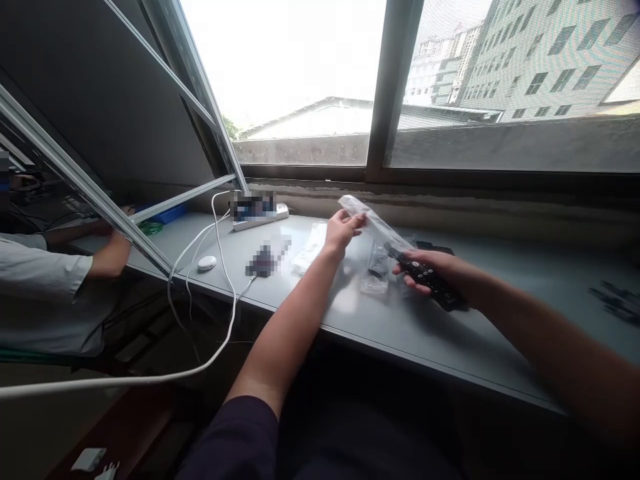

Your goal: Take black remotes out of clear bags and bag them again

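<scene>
The right hand (443, 262) holds a black remote control (436, 285) in a closed grip, thumb along one side and fingers curled under the other, buttons facing up. The remote is above the grey table (520, 293), tilted, with its front end pointing to ten o'clock. That end overlaps the near end of a clear plastic sleeve (381, 227); how far inside it sits I cannot tell. The left hand (341, 233), at ten o'clock from the remote, holds the sleeve's far end in a narrow pinch between thumb and fingers, so the sleeve stretches between both hands.

On the table, at nine o'clock from the remote and near it, lie dark items in clear bags (377, 265). Farther out at nine o'clock are a pile of white plastic bags (309, 250), partly behind the left forearm, and a round white device (207, 263). A white power strip (261, 221) lies between nine and ten, its top blurred. White cable (231, 287) loops over the table's front edge. At three o'clock, well apart, is a dark object (620, 300), too unclear to name. Past a metal frame (150, 250) at nine o'clock, another person's forearm (111, 257) rests at the table. A window (310, 87) stands at twelve o'clock.
</scene>
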Demonstrator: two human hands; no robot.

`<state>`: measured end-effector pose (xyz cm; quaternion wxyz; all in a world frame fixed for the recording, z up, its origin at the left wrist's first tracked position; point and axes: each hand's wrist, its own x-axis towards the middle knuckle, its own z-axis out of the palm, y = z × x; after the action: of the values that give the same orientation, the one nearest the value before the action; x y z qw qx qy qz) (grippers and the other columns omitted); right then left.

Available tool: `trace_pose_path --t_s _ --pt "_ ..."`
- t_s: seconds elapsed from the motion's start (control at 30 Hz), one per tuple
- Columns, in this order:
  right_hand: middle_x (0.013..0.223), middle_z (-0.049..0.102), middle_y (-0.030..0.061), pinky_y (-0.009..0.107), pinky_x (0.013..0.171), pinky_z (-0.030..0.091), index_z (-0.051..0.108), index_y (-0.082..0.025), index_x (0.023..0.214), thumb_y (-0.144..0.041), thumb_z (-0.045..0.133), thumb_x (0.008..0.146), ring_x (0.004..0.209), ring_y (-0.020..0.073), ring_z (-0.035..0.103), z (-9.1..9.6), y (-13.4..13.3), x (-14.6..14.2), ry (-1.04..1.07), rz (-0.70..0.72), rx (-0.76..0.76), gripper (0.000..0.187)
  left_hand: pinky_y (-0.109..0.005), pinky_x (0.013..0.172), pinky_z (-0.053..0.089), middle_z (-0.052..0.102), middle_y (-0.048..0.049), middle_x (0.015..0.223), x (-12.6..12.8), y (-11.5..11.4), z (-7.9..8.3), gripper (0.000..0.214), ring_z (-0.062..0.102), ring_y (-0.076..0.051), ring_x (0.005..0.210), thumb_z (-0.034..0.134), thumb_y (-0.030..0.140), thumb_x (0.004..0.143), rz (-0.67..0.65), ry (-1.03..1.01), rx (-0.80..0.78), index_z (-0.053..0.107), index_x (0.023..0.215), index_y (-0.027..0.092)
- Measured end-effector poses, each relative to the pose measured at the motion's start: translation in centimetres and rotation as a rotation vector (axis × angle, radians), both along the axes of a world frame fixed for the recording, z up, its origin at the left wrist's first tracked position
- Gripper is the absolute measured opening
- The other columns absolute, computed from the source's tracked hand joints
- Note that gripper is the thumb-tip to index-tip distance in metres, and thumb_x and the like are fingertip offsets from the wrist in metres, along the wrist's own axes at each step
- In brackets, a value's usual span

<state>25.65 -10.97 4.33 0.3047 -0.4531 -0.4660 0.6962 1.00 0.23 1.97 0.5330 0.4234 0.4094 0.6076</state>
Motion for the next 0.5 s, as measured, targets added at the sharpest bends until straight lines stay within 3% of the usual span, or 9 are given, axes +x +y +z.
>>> trace_pose_path --t_s 0.1,0.2,0.3,0.4,0.5 --pt "0.09 0.081 0.0124 0.023 0.043 0.056 0.081 -0.019 0.114 -0.038 0.077 0.107 0.05 0.0141 0.058 0.2 -0.1 -0.1 0.007 -0.036 0.042 0.021 -0.024 0.078 0.054 0.081 -0.0068 0.106 -0.9 0.8 0.0 0.031 0.076 -0.014 0.092 0.089 0.027 0.093 0.223 -0.087 -0.054 0.069 0.116 0.019" --pt "0.096 0.083 0.0139 0.021 0.042 0.055 0.082 -0.017 0.12 -0.035 0.074 0.109 0.05 0.0124 0.056 0.4 0.0 0.0 0.014 -0.143 0.082 0.022 -0.021 0.076 0.054 0.078 -0.0048 0.108 -1.4 1.1 -0.1 0.029 0.073 -0.011 0.09 0.081 0.025 0.098 0.316 -0.152 -0.081 0.065 0.122 0.02" --pt "0.108 0.084 0.0151 0.02 0.043 0.055 0.082 -0.017 0.115 -0.039 0.073 0.111 0.052 0.0108 0.056 0.3 0.4 0.5 0.03 -0.229 0.094 0.025 -0.021 0.075 0.054 0.077 -0.0029 0.107 -1.4 1.2 -0.2 0.034 0.072 -0.011 0.089 0.083 0.024 0.095 0.324 -0.176 -0.085 0.065 0.124 0.021" --pt "0.133 0.081 0.0129 0.02 0.046 0.059 0.08 -0.023 0.115 -0.042 0.078 0.108 0.063 0.0124 0.066 0.0 1.1 1.0 0.083 -0.3 0.125 0.021 -0.022 0.073 0.052 0.078 -0.0032 0.108 -1.2 1.0 -0.3 0.034 0.071 -0.011 0.089 0.083 0.024 0.092 0.288 -0.161 -0.075 0.066 0.121 0.022" --pt "0.146 0.076 0.0111 0.022 0.048 0.063 0.079 -0.028 0.123 -0.043 0.079 0.107 0.078 0.0164 0.076 -0.3 1.5 1.2 0.103 -0.314 0.153 0.023 -0.022 0.073 0.051 0.08 -0.0035 0.108 -1.1 0.7 -0.1 0.026 0.069 -0.011 0.087 0.083 0.022 0.09 0.239 -0.127 -0.086 0.071 0.113 0.022"
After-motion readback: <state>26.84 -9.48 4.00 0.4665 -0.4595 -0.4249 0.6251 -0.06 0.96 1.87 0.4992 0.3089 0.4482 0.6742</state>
